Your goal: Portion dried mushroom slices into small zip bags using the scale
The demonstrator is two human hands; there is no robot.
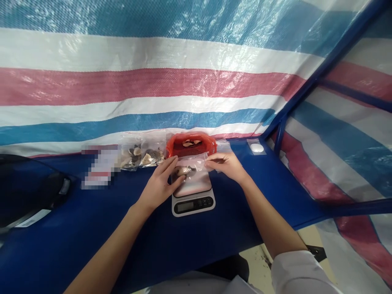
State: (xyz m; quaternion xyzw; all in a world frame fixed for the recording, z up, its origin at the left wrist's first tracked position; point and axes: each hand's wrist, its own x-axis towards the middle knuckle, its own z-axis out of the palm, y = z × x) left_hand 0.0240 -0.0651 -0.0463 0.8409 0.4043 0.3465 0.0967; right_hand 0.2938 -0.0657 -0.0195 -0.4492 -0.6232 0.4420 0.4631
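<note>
A clear zip bag with a few dark and pale dried pieces, like dried mushrooms, is over the plate of a white kitchen scale. My left hand grips the bag's left side, its thumb across the front and its fingers by the top corner. At the upper right corner, my right hand pinches the bag's edge between thumb and fingers. Just behind the scale stands an open red plastic bag with similar pieces inside. The scale's display looks dark, and I cannot read it.
Two filled clear bags lie left of the red bag, beside a partly blurred packet. A black bag-like object sits far left on the blue table. A round white item lies back right. Striped sheeting hangs behind.
</note>
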